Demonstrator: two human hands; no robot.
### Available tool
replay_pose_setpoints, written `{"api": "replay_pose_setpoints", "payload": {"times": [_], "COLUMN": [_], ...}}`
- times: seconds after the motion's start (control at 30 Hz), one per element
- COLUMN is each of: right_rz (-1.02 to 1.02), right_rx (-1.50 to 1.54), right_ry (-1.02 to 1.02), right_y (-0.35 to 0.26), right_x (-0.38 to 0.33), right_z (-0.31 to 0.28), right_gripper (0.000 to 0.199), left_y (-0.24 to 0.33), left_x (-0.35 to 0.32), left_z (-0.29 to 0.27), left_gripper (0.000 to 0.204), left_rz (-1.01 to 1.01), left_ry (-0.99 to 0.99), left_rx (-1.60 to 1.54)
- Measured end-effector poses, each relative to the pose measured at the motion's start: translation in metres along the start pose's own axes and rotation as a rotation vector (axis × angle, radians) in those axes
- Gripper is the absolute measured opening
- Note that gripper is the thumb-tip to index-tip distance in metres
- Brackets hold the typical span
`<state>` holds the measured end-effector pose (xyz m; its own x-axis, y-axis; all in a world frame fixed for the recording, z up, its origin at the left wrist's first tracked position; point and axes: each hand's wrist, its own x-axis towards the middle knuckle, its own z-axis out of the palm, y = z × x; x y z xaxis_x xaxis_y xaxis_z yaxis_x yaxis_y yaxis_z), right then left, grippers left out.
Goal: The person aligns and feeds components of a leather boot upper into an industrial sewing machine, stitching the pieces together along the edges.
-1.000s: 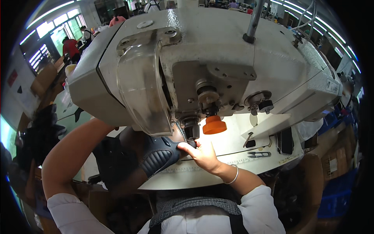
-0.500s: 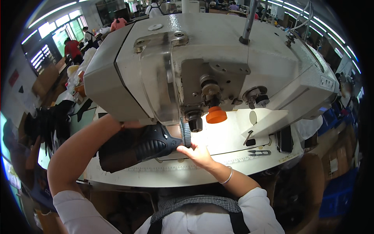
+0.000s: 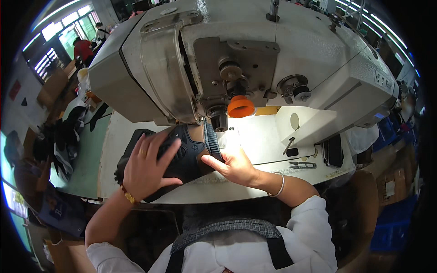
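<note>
Whereas the black piece (image 3: pixel 190 159) is overlaid by the spread left hand (image 3: pixel 148 166), its ribbed edge (image 3: pixel 212 141) is pinched by the separate right hand (image 3: pixel 237 167).

White sleeves (image 3: pixel 313 219), silver bangle (image 3: pixel 282 185)

Pale lettering (image 3: pixel 58 210) stands on the dark blue cloth (image 3: pixel 66 219). The sewing machine (image 3: pixel 314 50) bears a small label (image 3: pixel 383 81) and the cardboard box (image 3: pixel 397 178) a white label (image 3: pixel 390 191), both too small to read.
</note>
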<state>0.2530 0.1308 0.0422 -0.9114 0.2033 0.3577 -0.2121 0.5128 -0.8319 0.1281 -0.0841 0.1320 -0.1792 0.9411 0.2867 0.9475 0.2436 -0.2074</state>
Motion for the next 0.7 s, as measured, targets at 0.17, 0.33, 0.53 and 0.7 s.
{"api": "replay_pose_setpoints", "payload": {"times": [0.17,0.33,0.53,0.7], "right_rz": [0.159,0.212,0.109,-0.637], "right_rx": [0.102,0.261,0.386,-0.507], "right_ry": [-0.021,0.003,-0.206,0.338], "right_y": [0.007,-0.003,0.000,0.021], "right_x": [0.000,-0.005,-0.007,0.026], "right_z": [0.002,0.003,-0.023,-0.053], "right_gripper": [0.044,0.052,0.029,0.025], "left_y": [0.049,0.060,0.053,0.074], "left_x": [-0.024,-0.020,-0.016,-0.007], "left_z": [0.018,0.049,0.046,0.037], "left_gripper": [0.113,0.118,0.051,0.037], "left_rz": [-0.078,-0.267,-0.208,-0.251], "left_ry": [-0.018,0.027,0.216,0.201], "left_rx": [0.338,0.352,0.313,0.418]}}
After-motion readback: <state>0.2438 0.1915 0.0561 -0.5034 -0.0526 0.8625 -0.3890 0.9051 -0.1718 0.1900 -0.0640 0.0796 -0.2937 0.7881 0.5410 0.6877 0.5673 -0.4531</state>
